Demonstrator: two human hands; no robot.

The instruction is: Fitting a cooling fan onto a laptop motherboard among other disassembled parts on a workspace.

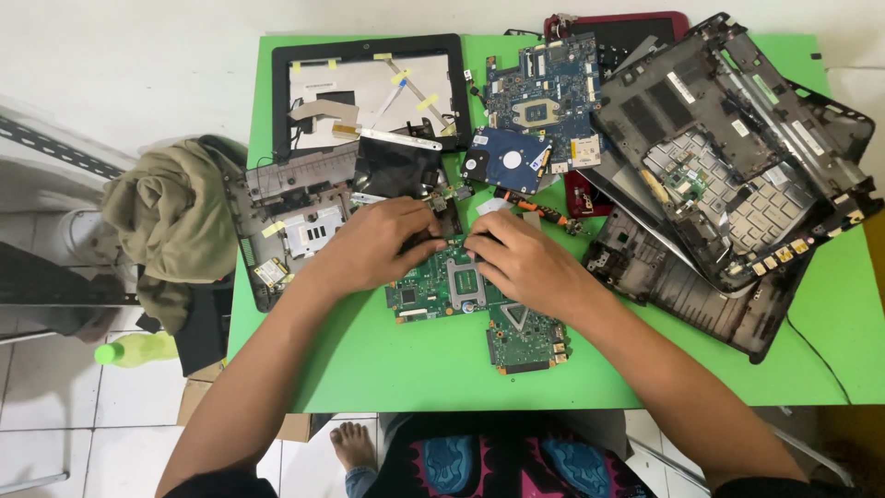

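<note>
A green circuit board lies flat on the green table in front of me. My left hand rests on its upper left edge, fingers curled and pinching at a small part near the board's top. My right hand presses on the board's upper right, fingertips meeting the left hand's above the square socket. What the fingertips pinch is hidden.
A blue circuit board and a hard drive lie behind the hands. Black laptop shells pile up at the right, a screen bezel at the back left. An olive cloth and green bottle sit off the left edge.
</note>
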